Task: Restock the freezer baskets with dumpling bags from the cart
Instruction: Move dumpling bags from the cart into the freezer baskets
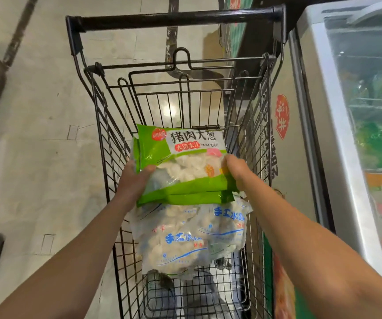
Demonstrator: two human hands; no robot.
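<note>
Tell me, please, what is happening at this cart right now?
A person is holding a stack of green dumpling bags over the wire cart, the left hand gripping one side and the right hand the other. Clear bags with blue lettering lie in the cart beneath. The glass-topped freezer stands beside the cart, on the right.

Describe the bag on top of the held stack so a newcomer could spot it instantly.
Look into the black wire cart beside the glass-topped freezer. Both hands grip a stack of bags above it; the green dumpling bag lies on top. Unlike the clear, blue-lettered bags below, it is bright green with a white label panel.
</note>
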